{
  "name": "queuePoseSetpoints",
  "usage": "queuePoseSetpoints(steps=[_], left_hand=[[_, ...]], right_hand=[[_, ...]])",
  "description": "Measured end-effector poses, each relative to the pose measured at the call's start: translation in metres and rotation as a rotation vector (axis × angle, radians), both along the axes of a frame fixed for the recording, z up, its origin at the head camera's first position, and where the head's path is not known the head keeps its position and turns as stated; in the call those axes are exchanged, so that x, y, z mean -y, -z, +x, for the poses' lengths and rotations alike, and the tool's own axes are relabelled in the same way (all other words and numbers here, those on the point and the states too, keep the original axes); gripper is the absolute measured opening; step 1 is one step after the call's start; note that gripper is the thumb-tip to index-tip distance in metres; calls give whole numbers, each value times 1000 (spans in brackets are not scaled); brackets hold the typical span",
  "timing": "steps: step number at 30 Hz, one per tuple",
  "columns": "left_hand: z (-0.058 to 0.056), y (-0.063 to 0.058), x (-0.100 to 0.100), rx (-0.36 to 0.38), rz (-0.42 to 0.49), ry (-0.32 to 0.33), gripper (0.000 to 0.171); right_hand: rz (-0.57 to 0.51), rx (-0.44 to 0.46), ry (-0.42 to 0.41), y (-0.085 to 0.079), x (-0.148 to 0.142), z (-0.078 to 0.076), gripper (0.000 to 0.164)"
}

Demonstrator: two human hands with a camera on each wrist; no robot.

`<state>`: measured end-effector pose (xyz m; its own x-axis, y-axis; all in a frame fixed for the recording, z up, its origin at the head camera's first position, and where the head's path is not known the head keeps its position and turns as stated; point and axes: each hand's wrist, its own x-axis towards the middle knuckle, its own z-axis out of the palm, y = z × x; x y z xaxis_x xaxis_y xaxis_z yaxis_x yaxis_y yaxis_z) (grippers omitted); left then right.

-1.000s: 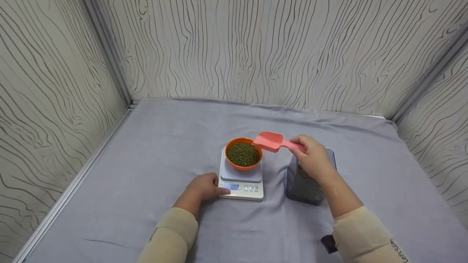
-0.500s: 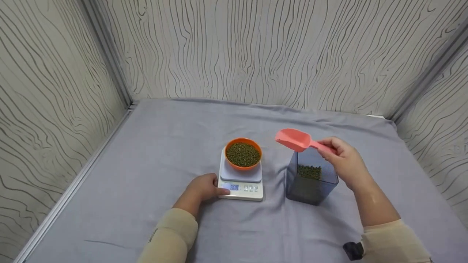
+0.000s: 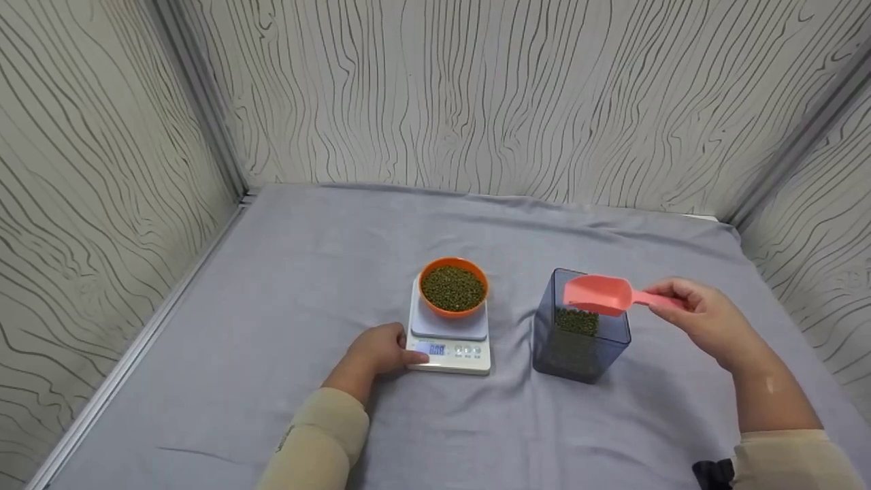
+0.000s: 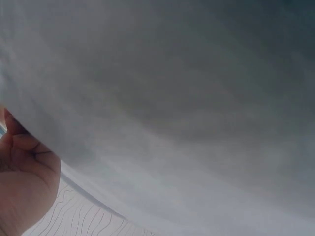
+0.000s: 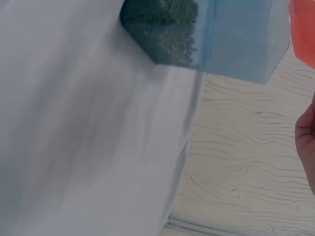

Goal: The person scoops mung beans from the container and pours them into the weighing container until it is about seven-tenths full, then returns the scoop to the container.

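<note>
In the head view my left hand (image 3: 378,348) holds the left edge of a white digital kitchen scale (image 3: 468,362), thumb on top beside the lit display. An orange bowl (image 3: 453,315) filled with small green beans (image 3: 452,287) stands on the scale's platform. My right hand (image 3: 711,320) pinches the handle of a pink scoop (image 3: 602,294), whose bowl end hangs over a translucent blue-grey square container (image 3: 571,361). Green beans (image 3: 577,322) fill the container's lower part. The right wrist view catches the scoop (image 5: 304,34) beside the container's rim; the left wrist view shows part of my left hand (image 4: 29,182).
A wrinkled grey cloth (image 3: 306,272) covers the table. Wood-grain patterned panels (image 3: 449,95) rise behind it and along both sides. A black device (image 3: 713,473) is at my right sleeve, near the front.
My right hand has carried the scoop rightward and down, from the orange bowl's rim to over the container, whose opening is now less covered. The left hand and scale stay put.
</note>
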<state>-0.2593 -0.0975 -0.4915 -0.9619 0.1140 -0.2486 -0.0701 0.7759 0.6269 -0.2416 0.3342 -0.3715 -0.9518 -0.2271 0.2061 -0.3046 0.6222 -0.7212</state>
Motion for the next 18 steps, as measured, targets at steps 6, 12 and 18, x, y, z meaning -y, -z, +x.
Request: queuePoseSetpoints(steps=[6, 12, 18], left_hand=[[-1, 0, -1, -1, -7, 3, 47], [-1, -1, -1, 6, -23, 9, 46], [0, -3, -1, -1, -8, 11, 46]], right_hand=[[105, -1, -3, 6, -1, -2, 17], [320, -77, 6, 5, 15, -4, 14], [436, -139, -65, 6, 36, -7, 18]])
